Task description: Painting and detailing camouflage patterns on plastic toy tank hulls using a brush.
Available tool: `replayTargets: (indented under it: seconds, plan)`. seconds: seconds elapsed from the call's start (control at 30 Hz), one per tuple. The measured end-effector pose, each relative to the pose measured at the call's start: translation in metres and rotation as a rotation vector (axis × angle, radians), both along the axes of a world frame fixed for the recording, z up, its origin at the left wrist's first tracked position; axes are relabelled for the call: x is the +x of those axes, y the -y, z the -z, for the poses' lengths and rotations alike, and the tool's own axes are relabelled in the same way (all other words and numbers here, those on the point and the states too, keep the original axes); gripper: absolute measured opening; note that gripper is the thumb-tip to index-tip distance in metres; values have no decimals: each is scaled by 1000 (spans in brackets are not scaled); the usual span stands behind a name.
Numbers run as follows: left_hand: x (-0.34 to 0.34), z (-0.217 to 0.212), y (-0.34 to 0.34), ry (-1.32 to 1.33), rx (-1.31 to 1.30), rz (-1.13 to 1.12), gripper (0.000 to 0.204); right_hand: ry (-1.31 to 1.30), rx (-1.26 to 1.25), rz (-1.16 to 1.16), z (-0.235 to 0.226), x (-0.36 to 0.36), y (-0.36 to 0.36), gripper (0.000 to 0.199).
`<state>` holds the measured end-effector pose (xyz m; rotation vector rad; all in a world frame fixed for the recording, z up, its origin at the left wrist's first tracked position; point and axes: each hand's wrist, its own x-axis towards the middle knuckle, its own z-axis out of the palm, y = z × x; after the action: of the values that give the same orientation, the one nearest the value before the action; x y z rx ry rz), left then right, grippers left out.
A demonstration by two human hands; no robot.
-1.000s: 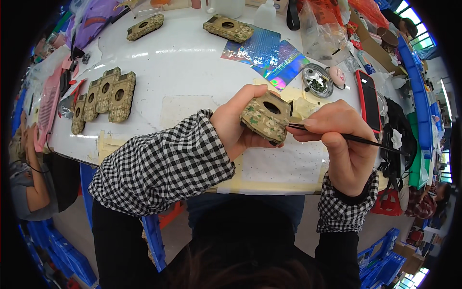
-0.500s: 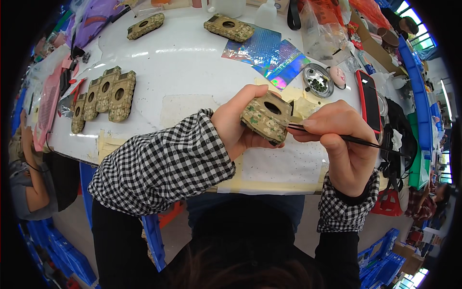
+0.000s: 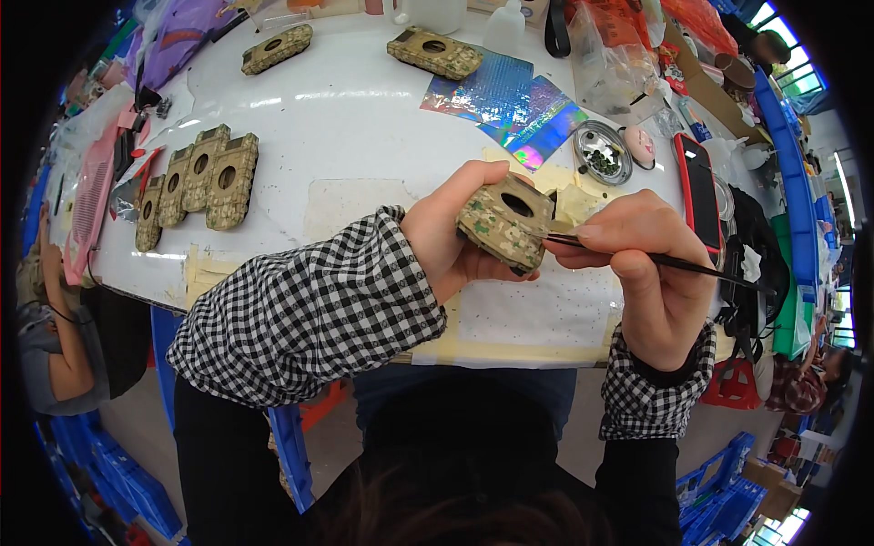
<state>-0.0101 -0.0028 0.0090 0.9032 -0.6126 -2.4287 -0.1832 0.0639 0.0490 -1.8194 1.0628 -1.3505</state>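
Note:
My left hand (image 3: 437,227) grips a camouflage-painted toy tank hull (image 3: 496,229), tilted, with the round hole in its deck facing up. Black tweezers (image 3: 692,266) are pinched between the thumb and fingers of my right hand (image 3: 663,250). Their tips meet the hull's right-hand side; whether they hold a tiny part, I cannot make out. Just beyond my right hand sits a round clear dish (image 3: 602,152) of small dark green bits. A crumpled piece of yellowish tape (image 3: 575,204) lies behind the hull.
Several matching hulls (image 3: 231,182) stand together at the left, and two more (image 3: 435,53) lie at the back. Shiny holographic sheets (image 3: 537,114) are spread beyond my hands. On the right are a red-edged phone (image 3: 696,191) and plastic bags (image 3: 610,73). Another person's arm (image 3: 68,341) shows far left.
Hardly anything differs. The tweezers' two prongs, slightly apart before, now look pressed closer together at the hull's side. My left hand holds the hull in the same place.

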Motion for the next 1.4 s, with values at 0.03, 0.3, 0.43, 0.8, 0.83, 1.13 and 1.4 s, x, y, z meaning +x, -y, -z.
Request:
replayTargets:
  seconds: [0.03,0.3,0.43,0.8,0.83,1.13,1.4]
  plan:
    - [0,0,0,0,-1,0,46,0,0,0,0,0,0,14]
    - [0,0,0,-6,1,0,45,-152,-34,-60,-1,-7,2,34]
    - [0,0,0,-3,8,-1,45,-11,-11,-13,2,-2,1,18]
    - [0,1,0,-13,4,-3,45,2,5,-6,1,0,1,15]
    - [0,1,0,-13,3,-6,45,2,4,-6,1,0,1,15]
    - [-1,-1,-1,-20,11,-6,45,4,7,-2,1,-2,0,16]
    - [0,0,-1,-15,18,-9,45,-11,18,-7,-1,-1,1,15]
